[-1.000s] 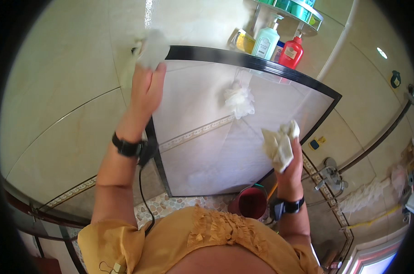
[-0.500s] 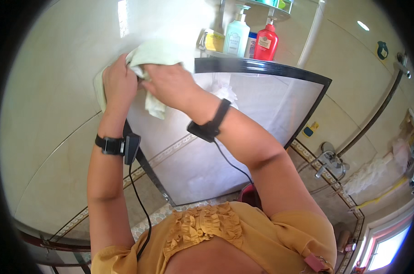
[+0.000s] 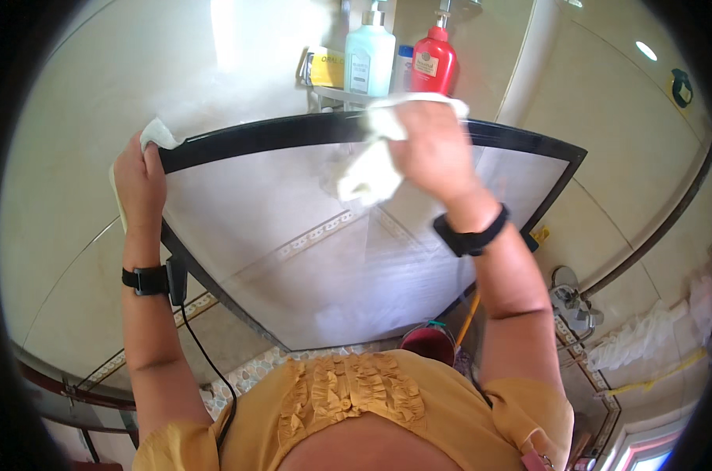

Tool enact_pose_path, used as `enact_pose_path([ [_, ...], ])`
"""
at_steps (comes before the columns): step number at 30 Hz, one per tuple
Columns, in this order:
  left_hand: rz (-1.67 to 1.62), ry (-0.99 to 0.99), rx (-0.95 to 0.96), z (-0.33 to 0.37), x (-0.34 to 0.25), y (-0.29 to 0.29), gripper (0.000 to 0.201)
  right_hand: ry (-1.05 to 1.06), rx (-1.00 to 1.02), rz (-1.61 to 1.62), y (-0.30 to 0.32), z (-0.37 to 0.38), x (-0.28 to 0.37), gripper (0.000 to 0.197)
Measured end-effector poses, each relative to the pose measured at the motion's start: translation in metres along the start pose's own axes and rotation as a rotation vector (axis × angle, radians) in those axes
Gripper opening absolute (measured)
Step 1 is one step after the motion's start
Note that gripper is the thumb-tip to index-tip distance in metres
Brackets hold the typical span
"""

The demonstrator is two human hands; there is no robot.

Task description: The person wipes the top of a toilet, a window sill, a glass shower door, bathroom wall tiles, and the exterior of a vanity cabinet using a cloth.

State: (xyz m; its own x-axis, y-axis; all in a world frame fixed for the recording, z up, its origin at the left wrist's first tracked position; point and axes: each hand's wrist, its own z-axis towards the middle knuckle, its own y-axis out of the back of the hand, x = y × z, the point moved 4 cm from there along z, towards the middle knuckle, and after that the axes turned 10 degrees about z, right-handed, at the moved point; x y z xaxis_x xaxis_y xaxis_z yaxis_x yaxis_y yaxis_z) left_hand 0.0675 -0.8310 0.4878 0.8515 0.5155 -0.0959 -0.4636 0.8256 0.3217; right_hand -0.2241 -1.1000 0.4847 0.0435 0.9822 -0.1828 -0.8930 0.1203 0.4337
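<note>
A glass panel with a black frame (image 3: 222, 141), shaped like a shower door, stands in front of me. My left hand (image 3: 142, 184) is wrapped round its top left corner, closed on a pale cloth (image 3: 160, 134) that shows above the thumb and along the outer side of the hand. Over the frame's top edge, right of the middle, my right hand (image 3: 434, 149) grips another pale cloth (image 3: 371, 177). This cloth is bunched, draped across the edge and hanging against the glass. Motion blurs the right hand a little. Each wrist wears a black strap.
Behind the frame a shelf holds a mint pump bottle (image 3: 369, 59), a red pump bottle (image 3: 433, 61) and a yellow box (image 3: 327, 67). A dark red bucket (image 3: 429, 343) stands on the floor below. A shower tap (image 3: 573, 302) is on the right wall.
Both hands were together at the frame's left corner on the cloth. My right hand has moved right along the top edge with its cloth. My left hand has shifted slightly left and down.
</note>
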Motion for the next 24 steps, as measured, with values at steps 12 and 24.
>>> enact_pose_path([
  [12, 0.192, 0.049, -0.062, -0.002, 0.057, -0.042, 0.027, -0.162, -0.038, -0.37, 0.187, -0.155, -0.241, 0.026],
  [24, -0.007, 0.043, -0.017, 0.005, 0.019, -0.032, 0.028, -0.198, -0.219, -0.403, 0.142, -0.138, -0.191, 0.026],
])
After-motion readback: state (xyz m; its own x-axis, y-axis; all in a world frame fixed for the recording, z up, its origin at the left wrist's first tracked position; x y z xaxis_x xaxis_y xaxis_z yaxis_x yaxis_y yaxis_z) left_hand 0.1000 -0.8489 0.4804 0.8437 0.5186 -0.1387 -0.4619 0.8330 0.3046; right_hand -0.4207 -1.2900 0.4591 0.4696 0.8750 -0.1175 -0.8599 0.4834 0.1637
